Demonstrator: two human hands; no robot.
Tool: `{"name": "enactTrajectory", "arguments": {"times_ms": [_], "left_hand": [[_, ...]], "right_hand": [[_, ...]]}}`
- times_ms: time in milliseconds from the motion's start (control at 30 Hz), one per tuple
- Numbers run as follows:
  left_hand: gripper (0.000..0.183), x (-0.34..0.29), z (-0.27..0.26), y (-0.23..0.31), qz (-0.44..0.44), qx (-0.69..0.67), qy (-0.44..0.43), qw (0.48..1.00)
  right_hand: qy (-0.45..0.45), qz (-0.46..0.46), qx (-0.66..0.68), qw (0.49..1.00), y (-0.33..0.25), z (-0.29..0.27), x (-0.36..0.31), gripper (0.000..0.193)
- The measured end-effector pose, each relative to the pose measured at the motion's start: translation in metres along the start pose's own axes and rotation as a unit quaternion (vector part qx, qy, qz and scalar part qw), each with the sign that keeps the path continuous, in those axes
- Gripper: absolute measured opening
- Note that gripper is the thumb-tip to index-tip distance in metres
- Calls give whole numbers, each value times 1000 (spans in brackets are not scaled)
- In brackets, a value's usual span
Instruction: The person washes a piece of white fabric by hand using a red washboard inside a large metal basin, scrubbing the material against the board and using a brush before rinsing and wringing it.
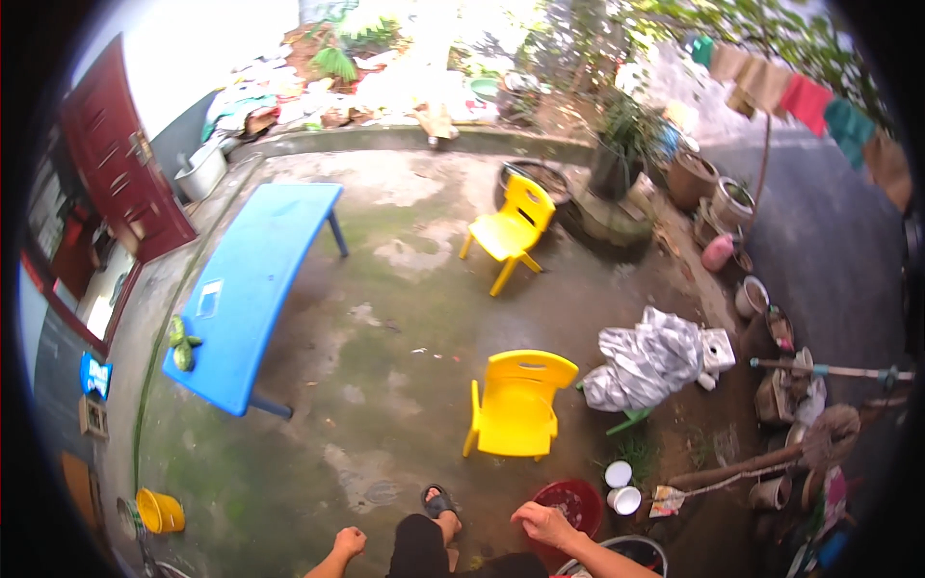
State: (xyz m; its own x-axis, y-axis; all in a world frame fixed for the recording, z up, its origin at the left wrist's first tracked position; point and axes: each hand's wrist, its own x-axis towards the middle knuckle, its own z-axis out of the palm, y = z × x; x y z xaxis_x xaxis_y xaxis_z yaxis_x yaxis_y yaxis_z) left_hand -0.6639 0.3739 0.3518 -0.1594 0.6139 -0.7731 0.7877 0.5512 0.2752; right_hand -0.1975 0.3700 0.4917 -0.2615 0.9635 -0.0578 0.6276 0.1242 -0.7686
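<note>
At the lower edge, my left hand (351,541) is closed in a loose fist beside my dark-clad knee, with nothing seen in it. My right hand (544,524) hangs over the left rim of a red basin (590,498), its fingers loosely bent and a little apart, holding nothing visible. The basin's contents are blurred. Next to it stand a white tub (624,500) and a white round lid or tub (618,473). A silver-rimmed round container (655,551) is partly hidden under my right forearm. My sandalled foot (438,501) rests on the concrete between my hands.
Ahead stand two yellow chairs (525,405). A long blue table (255,260) on the left bears green gourds or melons (182,344). Silvery cloth (650,361) covers something at right, near several pots (752,297). A yellow bucket (160,511) lies lower left.
</note>
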Motion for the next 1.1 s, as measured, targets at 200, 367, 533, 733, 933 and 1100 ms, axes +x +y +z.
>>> {"name": "enactTrajectory", "arguments": {"times_ms": [200, 367, 533, 733, 933, 1100], "left_hand": [[15, -69, -51, -36, -110, -433, 98, 889], [13, -112, -59, -57, -194, -494, 179, 829], [15, -133, -100, -48, -209, -603, 220, 738], [28, -103, -243, -8, 30, -726, 259, 637], [40, -117, -363, -28, 90, -660, 325, 671], [29, -140, -420, -119, 39, -759, 406, 507]], "right_hand": [[-91, -186, -6, 978, -113, 23, 192, 18], [-191, -279, 28, 941, -227, 62, 299, 23], [-348, -383, 44, 855, -302, 158, 338, 20], [-523, -495, 45, 692, -390, 237, 375, 26], [-666, -501, 34, 552, -480, 351, 442, 7], [-847, -195, 137, 474, -631, 420, 433, 6]]}}
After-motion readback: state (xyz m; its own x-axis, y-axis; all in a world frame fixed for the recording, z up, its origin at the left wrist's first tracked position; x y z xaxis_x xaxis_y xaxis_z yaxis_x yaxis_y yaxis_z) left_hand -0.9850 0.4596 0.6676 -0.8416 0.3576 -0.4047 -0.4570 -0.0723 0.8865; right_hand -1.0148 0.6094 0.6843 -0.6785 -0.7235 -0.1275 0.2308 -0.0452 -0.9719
